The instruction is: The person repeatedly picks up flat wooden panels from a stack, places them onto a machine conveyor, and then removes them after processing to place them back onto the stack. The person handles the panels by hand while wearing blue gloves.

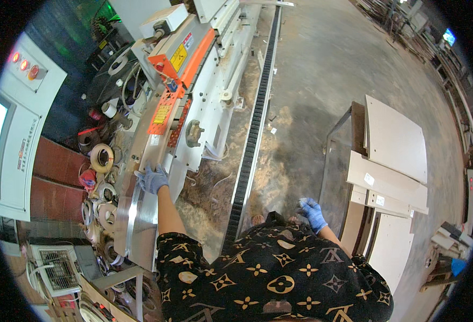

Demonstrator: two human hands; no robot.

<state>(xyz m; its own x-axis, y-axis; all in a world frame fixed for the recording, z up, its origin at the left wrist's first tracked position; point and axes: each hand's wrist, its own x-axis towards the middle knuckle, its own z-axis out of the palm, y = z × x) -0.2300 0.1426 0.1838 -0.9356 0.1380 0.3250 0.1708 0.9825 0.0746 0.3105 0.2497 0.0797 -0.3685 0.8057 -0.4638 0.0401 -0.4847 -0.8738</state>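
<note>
- Black patterned shirt (279, 268) fills the foreground, its sleeves leading out to two gloved hands
- Left hand (151, 180) lies on the near end of the machine's metal bed (145, 220), fingers looking somewhat spread over the surface, nothing visibly pinched
- Right hand (312, 214) hangs apart from the machine, fingers curled in; I cannot tell whether anything is between them
- Metal bed sits to the person's left, directly beneath the left hand, which is much the nearer of the two
- Its long axis runs away from the person, slanting from lower left toward upper right, and its far end points up to the orange guard (164, 110) ahead of the left hand
- Black linked track (258, 102) stretches alongside, roughly the same way, right of the machine
- Pale panels (397, 142) lie stacked right of the right hand, near but apart from it
- Tape rolls (95, 161) crowd the area left of the metal bed
</note>
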